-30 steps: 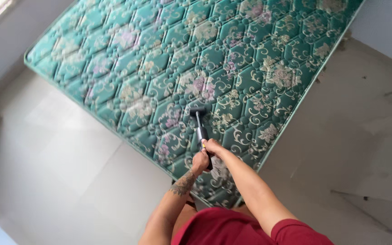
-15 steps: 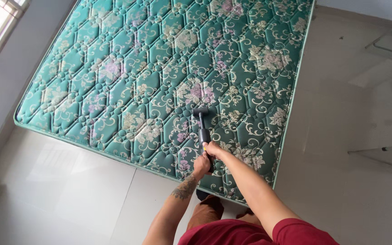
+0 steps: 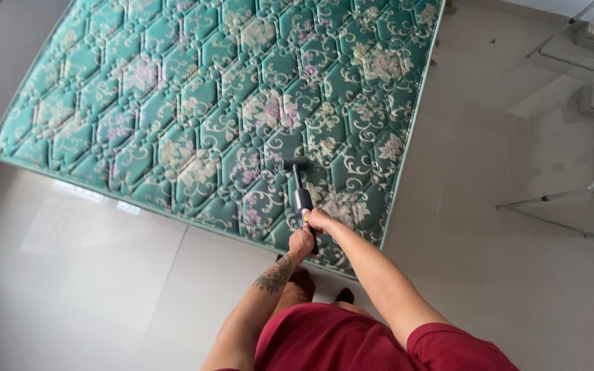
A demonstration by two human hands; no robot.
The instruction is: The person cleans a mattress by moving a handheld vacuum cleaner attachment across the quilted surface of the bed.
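1. Mattress [image 3: 194,96], green quilted w/ floral pattern, lies flat on the pale tiled floor [image 3: 91,275], filling 10 to 1 o'clock of the view; its near edge runs diagonally toward 6 o'clock.
2. Left hand [image 3: 302,244] is closed tight round the lower handle of the dark tool [image 3: 299,192]; tattooed forearm below it.
3. Tool's flat head sits on the mattress top near centre frame, shaft pointing to 12 o'clock.
4. Right hand [image 3: 320,221] is wrapped round the handle just above the left, touching it.
5. Risks, as a judgement: head is near the mattress edge, so a long pull could slip it off onto the tiles; feet are close below.
6. Metal frame [image 3: 551,199] at 3 o'clock, well apart.
7. Containers: none seen.
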